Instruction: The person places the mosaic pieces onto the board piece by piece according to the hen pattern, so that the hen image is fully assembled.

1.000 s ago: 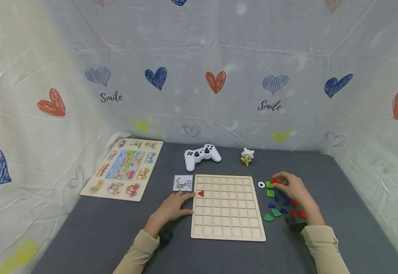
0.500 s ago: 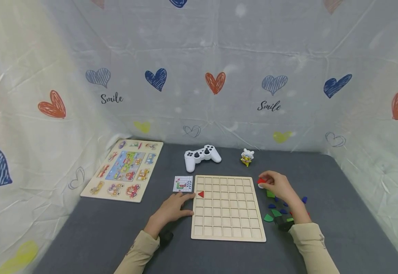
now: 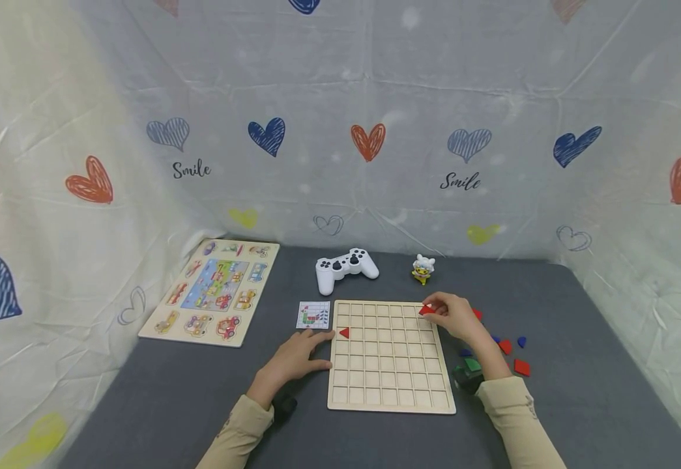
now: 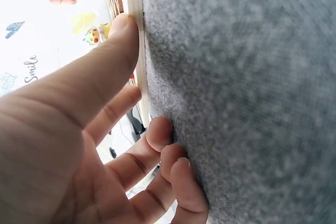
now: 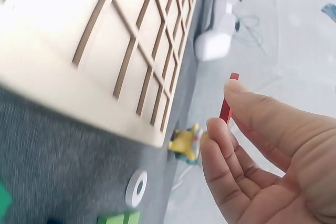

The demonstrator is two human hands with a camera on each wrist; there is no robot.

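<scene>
My right hand point(image 3: 457, 317) pinches a flat red puzzle piece point(image 3: 426, 310) between thumb and fingertips, over the far right corner of the wooden grid board point(image 3: 390, 402). The right wrist view shows that red piece point(image 5: 226, 109) edge-on, above the level of the board. My left hand point(image 3: 291, 357) lies at the board's left side. Its thumb and index fingertip touch the board edge point(image 4: 137, 51), and the other fingers rest loosely bent on the table. A red triangle point(image 3: 345, 333) sits in a cell near the board's left edge.
Loose red point(image 3: 522, 368), blue and green point(image 3: 472, 365) pieces lie right of the board, partly hidden by my right arm. A white ring point(image 5: 136, 188) lies nearby. Behind stand a white game controller point(image 3: 346, 266) and a figurine point(image 3: 422, 269). Left are a pattern card point(image 3: 313, 315) and picture puzzle point(image 3: 211, 293).
My right hand has moved left with the red piece, from among the loose pieces, past the white ring, to over the board's far right corner. The left hand has stayed in place.
</scene>
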